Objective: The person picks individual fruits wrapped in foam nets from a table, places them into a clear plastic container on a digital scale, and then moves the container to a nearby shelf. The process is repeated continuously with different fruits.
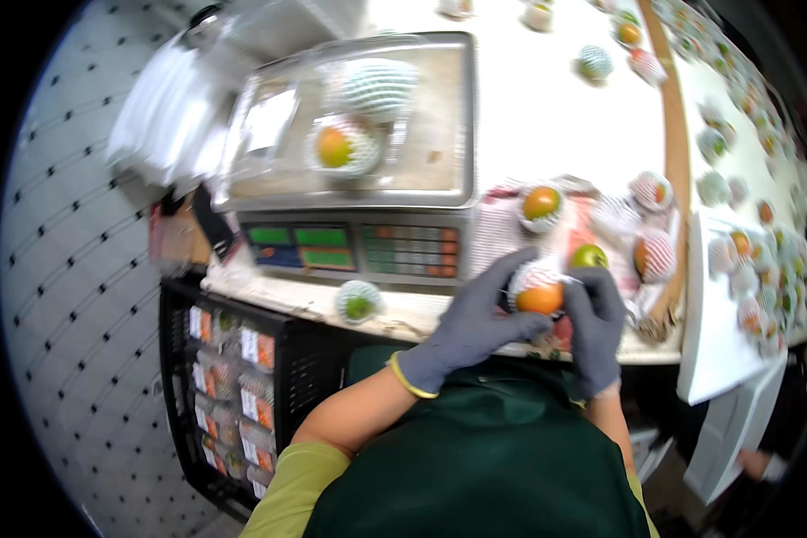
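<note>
My left hand, in a grey glove, grips an orange-red fruit partly covered by a white foam net sleeve. My right hand, gloved alike, has its fingertips at the right side of that sleeve; whether it pinches the net is blurred. Just behind it lies a bare green fruit. A sleeved orange fruit rests beyond my hands, and another in a pink net is to the right. On the digital scale at left stands a clear plastic tray with two sleeved fruits.
A black crate of labelled fruit packs stands low at left. One sleeved green fruit sits at the table's front edge. White foam boxes and many sleeved fruits are at right, beside another person's hand. Stacked clear trays stand behind left.
</note>
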`<state>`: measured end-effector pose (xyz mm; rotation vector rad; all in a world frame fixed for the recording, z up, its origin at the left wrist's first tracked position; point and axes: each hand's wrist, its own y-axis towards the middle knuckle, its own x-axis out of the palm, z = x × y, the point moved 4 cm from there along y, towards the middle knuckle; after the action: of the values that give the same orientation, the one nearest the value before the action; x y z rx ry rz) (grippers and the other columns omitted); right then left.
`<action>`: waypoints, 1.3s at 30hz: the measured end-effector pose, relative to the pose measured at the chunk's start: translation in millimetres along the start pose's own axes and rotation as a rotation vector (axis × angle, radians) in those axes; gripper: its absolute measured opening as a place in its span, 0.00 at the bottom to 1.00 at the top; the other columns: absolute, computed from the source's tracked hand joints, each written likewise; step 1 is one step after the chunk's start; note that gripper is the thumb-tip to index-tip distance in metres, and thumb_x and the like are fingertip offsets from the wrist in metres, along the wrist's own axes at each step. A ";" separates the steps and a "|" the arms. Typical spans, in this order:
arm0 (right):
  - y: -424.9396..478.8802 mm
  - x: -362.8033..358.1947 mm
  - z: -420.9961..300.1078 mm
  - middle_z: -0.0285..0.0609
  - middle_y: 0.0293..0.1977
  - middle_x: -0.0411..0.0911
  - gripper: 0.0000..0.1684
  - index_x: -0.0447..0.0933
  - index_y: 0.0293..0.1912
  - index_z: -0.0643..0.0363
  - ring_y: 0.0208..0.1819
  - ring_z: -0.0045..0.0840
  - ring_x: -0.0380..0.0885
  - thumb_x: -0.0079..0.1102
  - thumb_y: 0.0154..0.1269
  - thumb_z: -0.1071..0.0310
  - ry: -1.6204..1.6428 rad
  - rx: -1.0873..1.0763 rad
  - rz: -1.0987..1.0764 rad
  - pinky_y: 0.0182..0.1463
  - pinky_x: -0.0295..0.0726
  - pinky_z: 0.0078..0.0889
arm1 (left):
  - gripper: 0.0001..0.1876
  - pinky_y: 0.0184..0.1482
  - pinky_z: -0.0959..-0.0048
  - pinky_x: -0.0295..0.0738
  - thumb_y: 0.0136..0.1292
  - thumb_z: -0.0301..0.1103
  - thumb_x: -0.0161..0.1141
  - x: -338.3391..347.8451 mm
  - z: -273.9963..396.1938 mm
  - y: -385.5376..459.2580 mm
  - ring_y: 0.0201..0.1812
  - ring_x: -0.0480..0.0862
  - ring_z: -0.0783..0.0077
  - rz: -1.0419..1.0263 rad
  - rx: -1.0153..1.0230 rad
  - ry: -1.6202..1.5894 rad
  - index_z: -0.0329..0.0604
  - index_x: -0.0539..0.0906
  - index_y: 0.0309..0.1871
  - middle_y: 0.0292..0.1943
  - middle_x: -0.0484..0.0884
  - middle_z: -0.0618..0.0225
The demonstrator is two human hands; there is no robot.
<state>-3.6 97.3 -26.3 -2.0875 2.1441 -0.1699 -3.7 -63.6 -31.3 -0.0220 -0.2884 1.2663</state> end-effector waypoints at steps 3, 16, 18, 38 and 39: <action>3.2 3.3 -0.1 0.35 0.33 0.75 0.06 0.74 0.41 0.62 0.29 0.15 0.74 0.54 0.68 0.70 0.277 0.191 0.003 0.33 0.76 0.20 | 0.39 0.58 0.71 0.74 0.58 0.30 0.68 0.2 -0.5 -2.1 0.59 0.74 0.70 -0.006 -0.112 -0.275 0.33 0.59 0.70 0.59 0.71 0.56; -6.7 12.6 6.4 0.43 0.41 0.73 0.20 0.67 0.47 0.63 0.38 0.17 0.76 0.65 0.58 0.73 0.273 0.204 -0.035 0.39 0.78 0.19 | 0.16 0.44 0.78 0.76 0.60 0.25 0.63 -7.9 -7.0 -3.3 0.42 0.78 0.78 0.197 0.057 0.134 0.34 0.74 0.50 0.44 0.77 0.64; -6.1 13.6 9.3 0.44 0.44 0.73 0.20 0.67 0.49 0.64 0.40 0.19 0.76 0.63 0.59 0.72 0.416 0.296 -0.110 0.42 0.79 0.22 | 0.07 0.42 0.78 0.75 0.65 0.25 0.57 -7.5 1.2 -3.4 0.39 0.78 0.78 0.200 0.033 0.136 0.34 0.75 0.44 0.40 0.77 0.66; 6.9 46.1 -24.5 0.47 0.52 0.73 0.26 0.62 0.62 0.64 0.54 0.28 0.75 0.50 0.64 0.74 0.622 0.412 -0.347 0.57 0.76 0.33 | 0.20 0.46 0.62 0.75 0.55 0.33 0.66 -28.2 86.9 -28.5 0.45 0.80 0.56 -0.126 0.518 0.903 0.45 0.80 0.52 0.51 0.79 0.60; 12.4 50.3 -28.2 0.47 0.52 0.73 0.27 0.62 0.62 0.64 0.53 0.29 0.75 0.52 0.63 0.73 0.579 0.353 -0.352 0.56 0.77 0.34 | 0.19 0.46 0.62 0.75 0.54 0.32 0.67 -43.5 101.7 -28.1 0.44 0.80 0.56 0.003 0.603 1.004 0.45 0.80 0.51 0.49 0.80 0.60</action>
<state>-22.2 46.9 -2.0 -2.3580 1.7670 -1.2249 -12.1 -127.6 62.9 -0.1355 0.9544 1.1584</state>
